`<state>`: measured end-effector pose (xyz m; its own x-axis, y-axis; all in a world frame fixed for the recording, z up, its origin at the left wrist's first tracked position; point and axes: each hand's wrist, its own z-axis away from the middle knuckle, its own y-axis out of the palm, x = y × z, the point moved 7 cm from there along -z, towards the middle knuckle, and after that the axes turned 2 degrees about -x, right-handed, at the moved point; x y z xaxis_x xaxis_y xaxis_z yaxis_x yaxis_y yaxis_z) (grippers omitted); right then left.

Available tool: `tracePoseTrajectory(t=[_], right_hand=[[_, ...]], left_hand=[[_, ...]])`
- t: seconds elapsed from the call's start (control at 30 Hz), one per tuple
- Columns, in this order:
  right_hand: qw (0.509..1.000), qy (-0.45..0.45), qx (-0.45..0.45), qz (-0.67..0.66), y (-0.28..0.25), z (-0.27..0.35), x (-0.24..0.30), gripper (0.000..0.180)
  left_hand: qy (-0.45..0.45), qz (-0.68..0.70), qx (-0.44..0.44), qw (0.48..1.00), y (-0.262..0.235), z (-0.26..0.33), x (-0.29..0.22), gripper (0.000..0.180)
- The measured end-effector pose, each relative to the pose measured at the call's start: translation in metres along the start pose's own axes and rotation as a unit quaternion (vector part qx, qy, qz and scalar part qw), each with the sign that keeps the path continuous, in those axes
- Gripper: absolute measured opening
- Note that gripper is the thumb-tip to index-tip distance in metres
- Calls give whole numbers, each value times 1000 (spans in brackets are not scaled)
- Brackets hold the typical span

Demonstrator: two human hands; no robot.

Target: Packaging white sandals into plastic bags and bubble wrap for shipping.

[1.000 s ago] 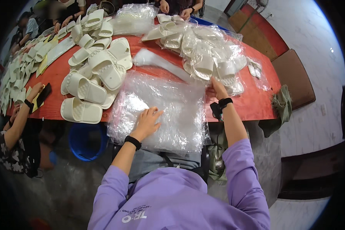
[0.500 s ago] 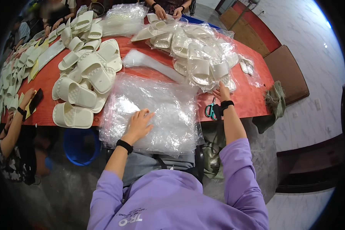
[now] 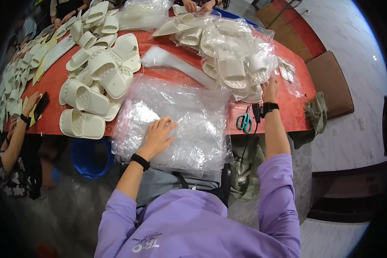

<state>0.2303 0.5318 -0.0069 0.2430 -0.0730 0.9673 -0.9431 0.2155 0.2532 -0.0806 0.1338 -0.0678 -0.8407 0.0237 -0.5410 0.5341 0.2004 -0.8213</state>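
Observation:
My left hand point(image 3: 159, 136) lies spread on a stack of clear plastic bags point(image 3: 189, 107) at the table's near edge. At the near right side of a heap of cream slippers in clear bags point(image 3: 232, 64), my right hand point(image 3: 270, 89) reaches out with its fingers extended. It is beside the bagged slippers; whether the fingertips touch them I cannot tell. Teal-handled scissors point(image 3: 244, 122) lie just left of my right wrist, by a small black device with a cable point(image 3: 256, 112). Unbagged cream slippers point(image 3: 85, 98) are piled left of the bag stack.
Behind the stack lies a folded clear plastic strip point(image 3: 176, 64) on the red tabletop point(image 3: 296, 114). Co-workers' hands point(image 3: 30, 105) show at the left and along the far edge. A blue bucket point(image 3: 90, 157) stands below the table; green sacking point(image 3: 316, 112) hangs at the right corner.
My right hand has moved right along the near edge of the bagged heap. My left hand stays on the bags. The whole view has shifted slightly.

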Motion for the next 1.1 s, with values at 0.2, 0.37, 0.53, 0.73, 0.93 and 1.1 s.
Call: tracePoseTrajectory(t=[0.2, 0.37, 0.53, 0.73, 0.93, 1.1], right_hand=[[987, 140, 83, -8, 43, -16, 10, 25], [896, -355, 125, 237, 110, 90, 101, 32], [889, -297, 267, 222, 142, 204, 170, 30], [926, -23, 353, 131, 109, 236, 129, 33], [904, 115, 340, 234, 41, 227, -91, 42], [902, 127, 323, 256, 35, 237, -102, 22]], left_hand=[[19, 14, -12, 1000, 7, -9, -8, 53], [1, 2, 1, 1000, 9, -3, -4, 54], [5, 2, 0, 1000, 16, -1, 6, 53], [-67, 228, 190, 952, 65, -7, 70, 49], [-89, 502, -6, 860, 36, 2, 86, 50], [-156, 585, -29, 795, 0, 6, 78, 55]])
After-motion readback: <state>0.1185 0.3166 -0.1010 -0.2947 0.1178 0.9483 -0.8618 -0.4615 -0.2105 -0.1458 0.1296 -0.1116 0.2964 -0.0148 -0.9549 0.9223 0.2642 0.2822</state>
